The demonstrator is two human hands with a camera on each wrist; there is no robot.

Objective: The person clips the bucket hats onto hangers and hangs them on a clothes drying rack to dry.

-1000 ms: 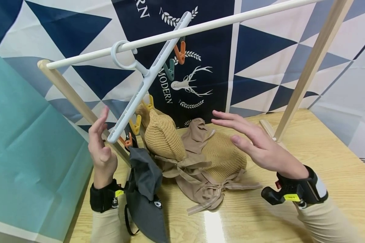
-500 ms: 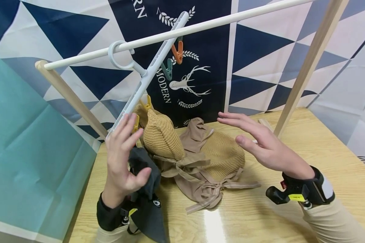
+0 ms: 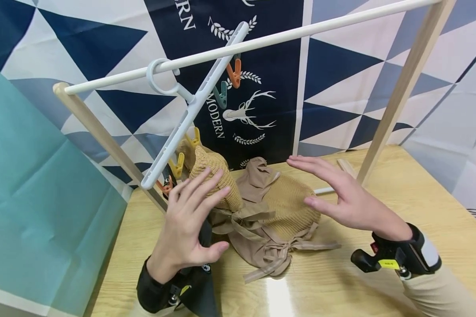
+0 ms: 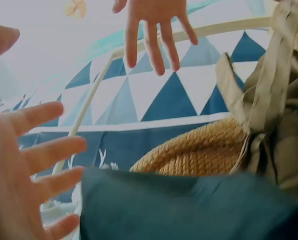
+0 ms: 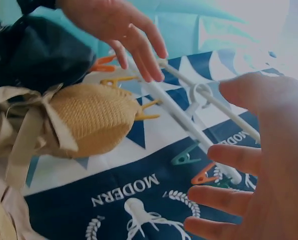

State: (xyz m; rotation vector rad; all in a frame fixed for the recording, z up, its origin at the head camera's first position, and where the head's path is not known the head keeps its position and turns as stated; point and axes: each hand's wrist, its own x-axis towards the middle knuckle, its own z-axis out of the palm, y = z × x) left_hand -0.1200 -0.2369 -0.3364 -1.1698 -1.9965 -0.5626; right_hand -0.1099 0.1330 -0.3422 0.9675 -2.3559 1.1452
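Note:
My left hand (image 3: 190, 224) hovers with spread fingers just in front of a tan knitted hat (image 3: 210, 176) that hangs from yellow clips (image 3: 177, 165) on a white clip hanger (image 3: 190, 114). It holds nothing. My right hand (image 3: 337, 198) floats open, palm down, above a second straw hat with beige ribbons (image 3: 277, 211) lying on the wooden table (image 3: 381, 246). A dark grey hat (image 3: 198, 286) hangs at the hanger's low end, mostly hidden behind my left wrist. The left wrist view shows the grey fabric (image 4: 189, 205) and the woven hat (image 4: 199, 155).
The hanger hooks on a white rail (image 3: 262, 42) carried by slanted wooden posts (image 3: 400, 88). Orange and teal clips (image 3: 228, 81) hang empty near its upper end. A patterned blue and white cloth (image 3: 341, 88) backs the table; a teal sheet (image 3: 43, 198) stands left.
My left hand has swung right, from beside the left post to in front of the hanging knitted hat. My right hand has drifted slightly lower, staying open.

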